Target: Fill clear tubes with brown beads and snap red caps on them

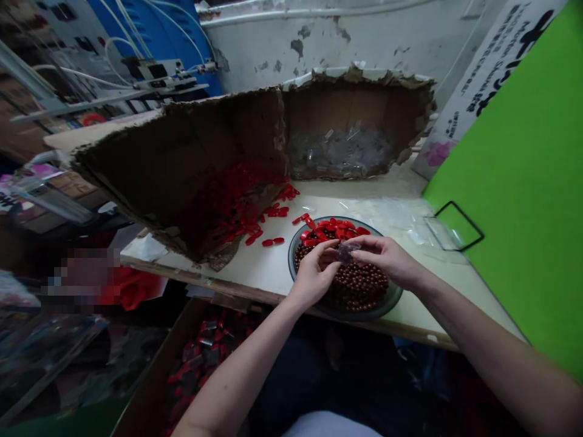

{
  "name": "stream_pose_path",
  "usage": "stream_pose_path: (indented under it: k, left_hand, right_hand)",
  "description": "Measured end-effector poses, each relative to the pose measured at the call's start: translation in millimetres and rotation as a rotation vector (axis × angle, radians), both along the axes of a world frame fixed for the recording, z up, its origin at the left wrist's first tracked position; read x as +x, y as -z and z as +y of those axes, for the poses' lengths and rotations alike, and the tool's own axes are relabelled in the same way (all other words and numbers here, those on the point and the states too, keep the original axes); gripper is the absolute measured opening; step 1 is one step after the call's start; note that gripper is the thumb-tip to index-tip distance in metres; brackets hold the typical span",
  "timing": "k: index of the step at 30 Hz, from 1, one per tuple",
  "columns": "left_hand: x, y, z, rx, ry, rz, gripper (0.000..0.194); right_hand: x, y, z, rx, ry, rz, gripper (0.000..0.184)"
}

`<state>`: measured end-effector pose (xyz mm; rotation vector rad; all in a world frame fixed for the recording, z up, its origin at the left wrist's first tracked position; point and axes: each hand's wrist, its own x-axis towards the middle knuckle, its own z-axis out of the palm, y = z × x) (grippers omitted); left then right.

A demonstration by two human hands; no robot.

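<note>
The right hand (382, 261) pinches a small clear plastic piece (345, 252) in a narrow grip, and the left hand (314, 273) curls just beside it; I cannot tell if it holds something. Both are over a round plate (291, 261) with brown beads (359, 285) and red plastic pieces (330, 230). The plate stands on the bench (268, 278), near a torn cardboard box (195, 164) at far left.

Left arm (237, 370): bare, slim, smooth, running out past the lower edge of the view
Right arm (492, 328): bare as well, slim, long in view, running out at the lower right corner
Left hand (312, 273): bare, with slender fingers
Right hand (382, 261): bare, with long, thin fingers
Top (330, 425): pale, plain fabric, only a rounded strip showing at the lower edge
</note>
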<state>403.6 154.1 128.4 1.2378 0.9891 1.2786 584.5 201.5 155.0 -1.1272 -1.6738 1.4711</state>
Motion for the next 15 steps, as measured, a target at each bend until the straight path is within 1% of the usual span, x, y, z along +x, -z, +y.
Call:
stream_pose_path:
  k: [2,4,5,6,8,10,12,14,15]
  left_hand:
    - [5,-0.4,6,-0.046,0.036,-0.090,0.039]
    - [6,-2.2,7,-0.101,0.051,-0.178,0.038]
    - [5,-3.4,6,-0.128,0.055,-0.213,0.038]
    - [4,-4.7,4,-0.151,0.056,-0.240,0.039]
    - [2,-7.6,1,-0.179,0.047,-0.275,0.040]
    - [1,-10.8,-3,-0.192,0.038,-0.307,0.040]
    - [0,-14.0,-6,-0.196,0.034,-0.336,0.041]
    - [0,-17.0,-8,-0.196,0.032,-0.350,0.042]
    - [0,-18.1,-9,-0.194,0.029,-0.351,0.042]
  right_hand:
    - [3,-9.5,-1,0.004,-0.024,-0.001,0.039]
    - [9,-13.8,3,0.023,-0.039,-0.023,0.041]
    - [12,-12.9,7,0.070,-0.023,-0.069,0.040]
    - [16,-9.7,13,0.151,0.009,-0.153,0.037]
    - [21,3.3,27,0.381,0.078,-0.421,0.029]
    - [23,21.6,40,0.572,0.078,-0.714,0.025]
    - [20,39.2,49,0.648,0.021,-0.902,0.026]
    - [16,51.0,54,0.669,-0.020,-0.978,0.027]
    - [14,54.1,55,0.674,-0.031,-0.993,0.026]
